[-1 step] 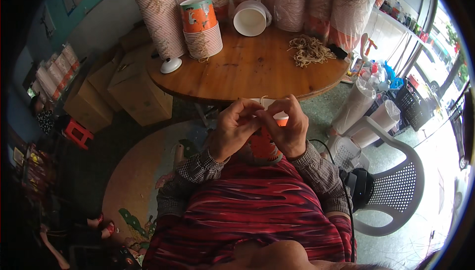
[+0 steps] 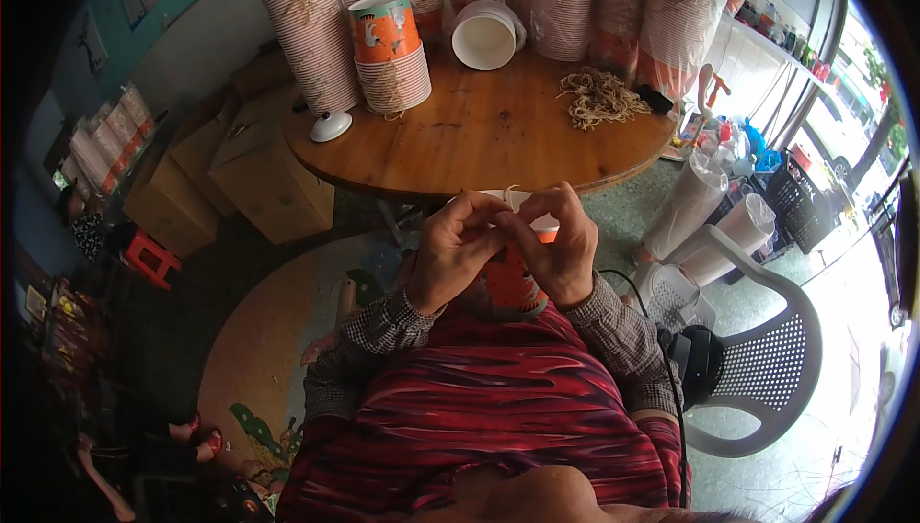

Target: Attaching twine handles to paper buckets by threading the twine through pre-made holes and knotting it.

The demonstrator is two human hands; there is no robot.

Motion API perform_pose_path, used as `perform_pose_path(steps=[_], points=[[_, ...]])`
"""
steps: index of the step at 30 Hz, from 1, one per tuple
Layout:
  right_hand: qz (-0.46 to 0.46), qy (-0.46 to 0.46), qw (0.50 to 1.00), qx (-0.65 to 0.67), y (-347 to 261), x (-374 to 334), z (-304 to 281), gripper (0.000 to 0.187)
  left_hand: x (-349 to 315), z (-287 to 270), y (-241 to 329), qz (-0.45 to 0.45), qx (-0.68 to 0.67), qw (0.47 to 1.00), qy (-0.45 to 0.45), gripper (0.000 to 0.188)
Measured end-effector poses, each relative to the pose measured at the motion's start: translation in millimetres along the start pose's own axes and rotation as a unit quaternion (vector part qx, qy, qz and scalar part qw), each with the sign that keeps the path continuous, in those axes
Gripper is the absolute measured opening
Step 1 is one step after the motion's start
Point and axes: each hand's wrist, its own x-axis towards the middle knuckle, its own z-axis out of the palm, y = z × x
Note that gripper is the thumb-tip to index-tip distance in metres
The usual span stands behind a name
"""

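An orange paper bucket with a white rim stands between my forearms, close against my lap. Over its rim, my left hand and my right hand meet, thumbs and forefingers pinched together. A thin pale string curls up just beyond the fingertips, and both hands seem closed on it. The fingers hide most of the string and part of the bucket. On the table's right side lies a tangled heap of similar tan strings.
Tall stacks of nested paper buckets line the back of the round wooden table. A white bucket lies on its side there, and a white lid sits at the left edge. Cardboard boxes and a grey plastic chair flank me.
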Motion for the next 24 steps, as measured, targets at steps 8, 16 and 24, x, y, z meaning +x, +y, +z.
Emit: perform_pose_path(steps=[8, 16, 24], points=[[0.285, -0.11, 0.909, 0.283, 3, 10, -14, 0.017, 5, -4, 2, -0.028, -0.003, 0.999, 0.037, 0.012], [0.285, -0.173, 0.901, 0.276, 11, 5, -20, 0.019, 5, -2, -2, -0.013, 0.003, 0.998, 0.059, 0.009], [0.252, -0.159, 0.935, 0.193, 17, -1, -16, 0.024, 4, 2, -5, 0.042, 0.039, 0.997, 0.06, 0.009]])
